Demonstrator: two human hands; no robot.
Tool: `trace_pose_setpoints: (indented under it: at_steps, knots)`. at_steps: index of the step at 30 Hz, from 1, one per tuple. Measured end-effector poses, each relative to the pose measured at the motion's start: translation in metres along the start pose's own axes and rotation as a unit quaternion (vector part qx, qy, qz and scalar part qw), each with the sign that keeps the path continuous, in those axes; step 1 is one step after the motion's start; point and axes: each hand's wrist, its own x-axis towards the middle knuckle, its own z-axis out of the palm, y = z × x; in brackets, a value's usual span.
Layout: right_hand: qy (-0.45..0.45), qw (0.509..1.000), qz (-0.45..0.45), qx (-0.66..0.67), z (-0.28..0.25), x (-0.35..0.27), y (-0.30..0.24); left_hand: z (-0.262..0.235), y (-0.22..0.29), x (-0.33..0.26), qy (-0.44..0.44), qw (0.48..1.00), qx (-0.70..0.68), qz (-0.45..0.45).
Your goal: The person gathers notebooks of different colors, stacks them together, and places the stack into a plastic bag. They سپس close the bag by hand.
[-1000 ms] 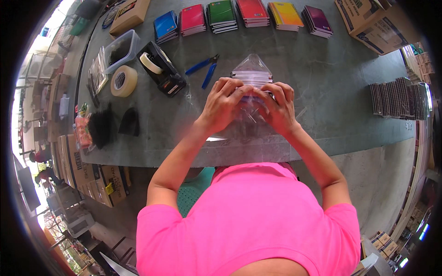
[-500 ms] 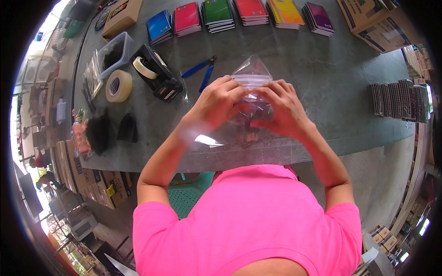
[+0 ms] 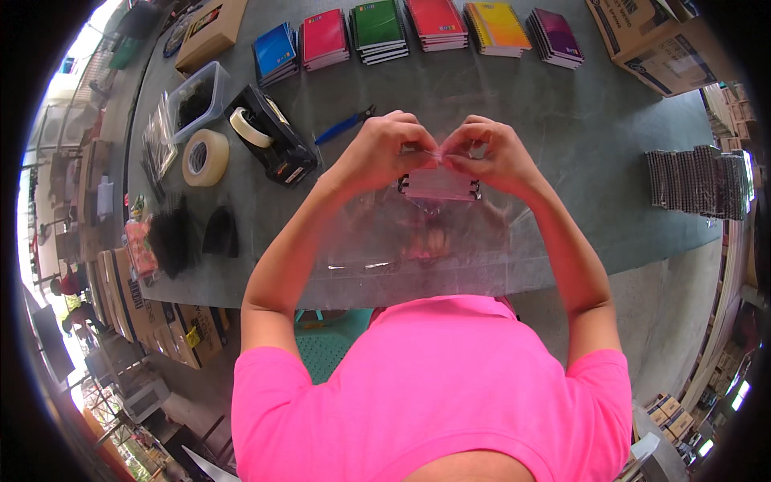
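Grey-green tabletop (image 3: 578, 120) is occupied along its far side by stacks of spiral notebooks (image 3: 436, 22), grouped so that colours are kept apart. A pale bundle (image 3: 439, 185) is positioned on the near side of the fingertips; its exact contents cannot be confirmed, the view being partly obstructed. Clear plastic (image 3: 438, 161) above it is pinched by the left hand (image 3: 389, 151) and the right hand (image 3: 495, 157), fingertips nearly meeting, apparently so that the plastic is controlled from both sides. A tape dispenser (image 3: 285, 157) and blue-handled snips (image 3: 337, 128) are placed leftward, within reach.
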Motion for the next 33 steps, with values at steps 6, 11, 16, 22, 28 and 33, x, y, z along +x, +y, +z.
trace_pose_setpoints:
  at_steps: [6, 11, 16, 22, 28, 33]
  knots:
    - [-0.022, 0.937, -0.123, -0.327, 0.014, -0.033, -0.040, 0.009, 0.045, -0.025, -0.014, 0.968, 0.245, 0.056]
    - [0.076, 0.933, -0.184, -0.299, 0.041, -0.075, -0.011, 0.041, 0.029, -0.058, 0.095, 0.938, 0.296, 0.155]
    - [0.140, 0.945, -0.216, -0.203, 0.053, -0.053, 0.000, 0.062, 0.014, -0.068, 0.191, 0.918, 0.290, 0.191]
    - [0.132, 0.929, -0.243, -0.245, 0.053, -0.051, 0.013, 0.053, 0.007, -0.072, 0.218, 0.908, 0.295, 0.204]
    - [0.151, 0.915, -0.270, -0.258, 0.056, -0.050, 0.012, -0.039, -0.101, -0.135, 0.577, 0.719, 0.168, -0.350]
    - [0.158, 0.913, -0.282, -0.248, 0.061, -0.045, 0.015, -0.044, -0.112, -0.128, 0.521, 0.758, 0.233, -0.316]
